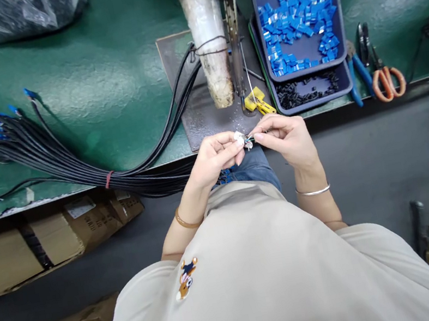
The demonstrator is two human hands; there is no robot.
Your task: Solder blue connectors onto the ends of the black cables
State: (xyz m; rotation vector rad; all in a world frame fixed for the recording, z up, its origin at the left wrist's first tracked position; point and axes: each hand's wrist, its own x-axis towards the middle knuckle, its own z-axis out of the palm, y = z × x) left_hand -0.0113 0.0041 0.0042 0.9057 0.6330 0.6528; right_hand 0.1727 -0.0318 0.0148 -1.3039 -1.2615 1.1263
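Note:
Close together over the bench's front edge, both my hands are closed in pinches. My left hand (221,153) grips a small white piece (239,137) with thin coloured wires coming out on its right. The fingertips of my right hand (282,134) pinch the thin wires (250,138). A bundle of black cables (118,178) with blue ends, tied with a red band, lies left of my hands and hangs partly over the edge. Just beyond my right hand is a yellow tool (259,101).
A soldering stand with a wrapped white nozzle (212,55) hangs above a dark board (202,124). At the right are a bin of blue connectors (340,11), a lower bin of black parts (312,104), blue-handled pliers (363,73) and orange-handled scissors (389,84). Boxes (57,235) stand below left.

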